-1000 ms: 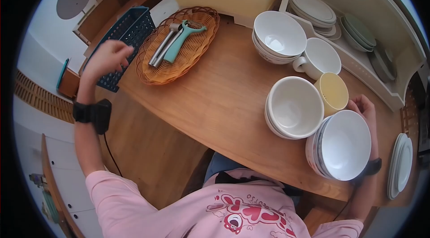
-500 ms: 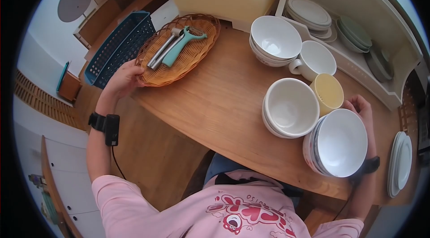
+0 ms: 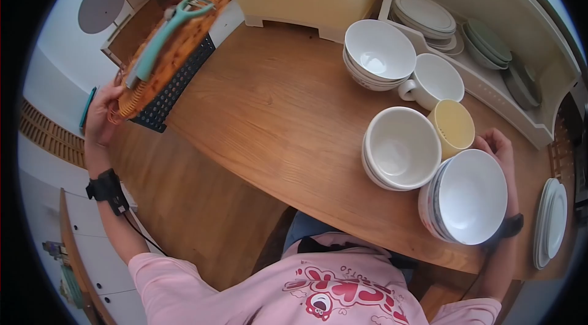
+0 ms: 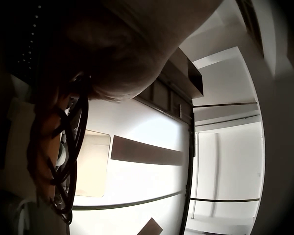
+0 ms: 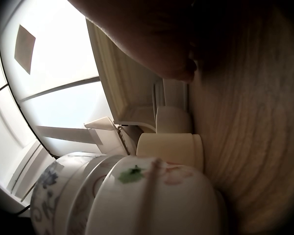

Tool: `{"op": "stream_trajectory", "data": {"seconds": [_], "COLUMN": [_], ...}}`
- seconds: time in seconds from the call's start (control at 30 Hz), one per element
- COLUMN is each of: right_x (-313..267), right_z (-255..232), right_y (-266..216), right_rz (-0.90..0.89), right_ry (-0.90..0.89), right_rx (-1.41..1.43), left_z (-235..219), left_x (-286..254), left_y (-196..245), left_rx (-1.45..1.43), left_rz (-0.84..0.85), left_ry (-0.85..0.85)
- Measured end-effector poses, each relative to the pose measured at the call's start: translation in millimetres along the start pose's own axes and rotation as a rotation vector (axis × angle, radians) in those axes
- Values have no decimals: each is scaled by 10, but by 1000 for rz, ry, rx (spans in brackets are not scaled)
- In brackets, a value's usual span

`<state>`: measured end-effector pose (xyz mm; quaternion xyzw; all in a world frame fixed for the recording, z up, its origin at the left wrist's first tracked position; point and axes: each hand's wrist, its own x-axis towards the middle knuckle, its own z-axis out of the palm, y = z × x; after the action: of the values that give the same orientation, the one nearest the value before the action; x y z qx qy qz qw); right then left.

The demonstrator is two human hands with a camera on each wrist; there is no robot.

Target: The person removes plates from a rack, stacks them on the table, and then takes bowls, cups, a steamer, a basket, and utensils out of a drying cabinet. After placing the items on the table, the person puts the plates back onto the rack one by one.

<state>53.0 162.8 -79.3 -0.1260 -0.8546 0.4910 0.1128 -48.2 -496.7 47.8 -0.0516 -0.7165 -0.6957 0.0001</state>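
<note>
My left hand (image 3: 101, 118) grips the near end of an oval wicker basket (image 3: 184, 49), holding it up and steeply tilted at the table's left end. A teal-handled peeler (image 3: 160, 40) lies along the inside of the basket; a metal utensil beside it is mostly hidden. In the left wrist view the woven rim (image 4: 71, 161) hangs below the hand. On the table, my right hand (image 3: 499, 146) rests loosely curled, holding nothing, beyond a stack of large bowls (image 3: 471, 196) and close to a yellow cup (image 3: 452, 126).
A dark blue perforated plastic basket (image 3: 174, 92) is behind the wicker one. Cream bowls (image 3: 401, 147), white bowls (image 3: 380, 49) and a white mug (image 3: 436, 80) stand at the table's right. A cream rack (image 3: 527, 114) with plates and a yellow bin (image 3: 306, 7) line the back.
My left hand has taken hold of the wicker basket, lifted it off the table with its utensils, and tilted it up to the left. My right hand has stayed in place.
</note>
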Motion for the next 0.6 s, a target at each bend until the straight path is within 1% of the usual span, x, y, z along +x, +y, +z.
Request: {"op": "stream_trajectory", "data": {"seconds": [0.1,0.13,0.17,0.23,0.27,0.3,0.37,0.4,0.43,0.5,0.53,0.57,0.6], "right_x": [-6,-5,-5,-7,-6,-2,1,0,1,4,13,25,36], "right_z": [7,7,8,8,9,9,11,19,24,16,6,-2,-8], "right_y": [-7,-2,-3,-1,1,4,3,-10,-16,-22,-22,-3,27], "right_rz": [4,15,14,2,2,0,-1,10,20,23,27,25,15], "right_ry": [1,-1,-1,-3,0,4,13,16,20,23,20,31,23], "right_rx": [2,20,19,35,34,23,11,13,15,-5,-23,-24,-26], "left_z": [-516,-612,-705,-852,-958,-1036,-1118,-1008,-1013,-935,-880,-810,-731], "left_x": [187,267,356,575,752,929,1223,1298,1428,1662,1737,1823,1921], "left_y": [91,102,116,152,140,100,38,42,14,-57,-63,-89,-131], "left_rx": [-38,-17,-18,45,68,67,88,86,83,162,144,140,155], "left_rz": [-4,22,22,31,-14,-12,1,1,5,11,-38,-32,-38], "left_ry": [40,156,157,85,183,180,246,317,312,384,380,372,429]}}
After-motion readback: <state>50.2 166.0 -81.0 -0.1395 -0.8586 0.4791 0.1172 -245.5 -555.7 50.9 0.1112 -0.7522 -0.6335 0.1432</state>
